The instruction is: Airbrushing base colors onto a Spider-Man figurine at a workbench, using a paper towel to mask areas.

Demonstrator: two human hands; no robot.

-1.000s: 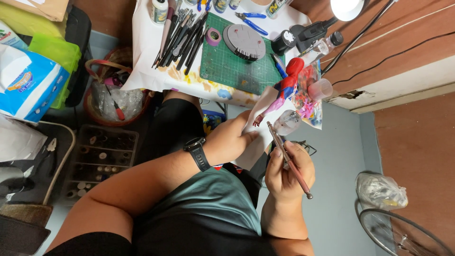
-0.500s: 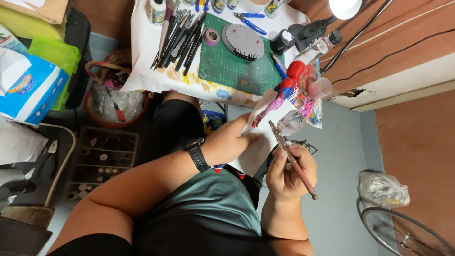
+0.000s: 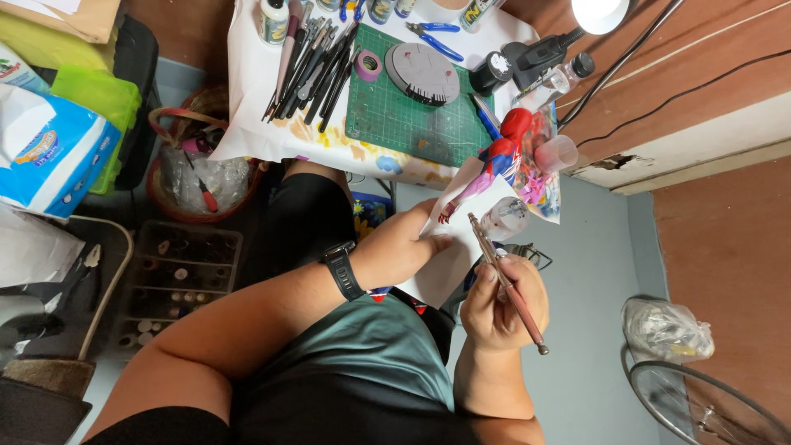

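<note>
Table: a work surface covered in white paint-stained paper (image 3: 247, 107), at the top of the view, above the person's lap.
Mat: a green gridded cutting mat (image 3: 404, 124) lies on that paper, with a round grey disc (image 3: 422, 72) on its upper part.
Brushes: a fan of dark-handled brushes and tools (image 3: 309, 70) lies just left of the mat.
Left hand: the left hand (image 3: 404, 247), a black watch (image 3: 342, 270) on its wrist, is closed on the lower end of the figure.
Right hand: the right hand (image 3: 494, 301) is closed in a pen grip around the brush.
Figure: a small red and blue action figure (image 3: 497, 156) is held tilted beyond the table's near edge, head toward the table.
Brush: a thin brown-handled paintbrush (image 3: 507, 284) slants up-left, its tip near the figure's legs; whether they touch, I cannot tell.
</note>
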